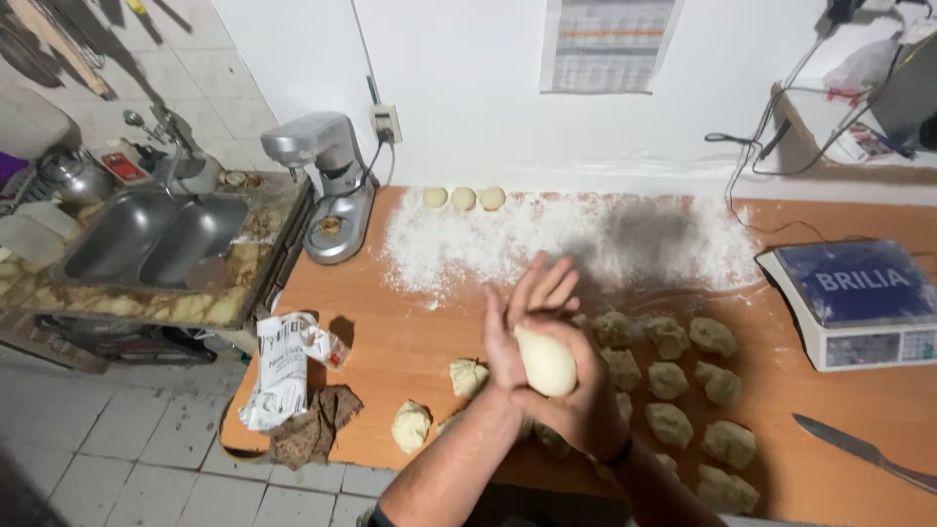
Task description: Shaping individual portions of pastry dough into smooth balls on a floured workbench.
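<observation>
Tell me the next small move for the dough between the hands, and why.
Probably set the dough ball beside the three finished balls at the far edge of the flour. It looks smooth and round between the left hand and right hand, while rough pieces wait on the table.

Three dough balls point(463, 198) far by the wall, one ball point(546, 360) in hand, a dozen-ish rough lumps point(668, 380) nearby, one scale point(859, 303), one knife point(864, 451), one mixer point(327, 181).

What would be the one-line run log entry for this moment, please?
hands: left hand and right hand cupped around dough ball | table: rough dough pieces, three round balls, flour patch
</observation>
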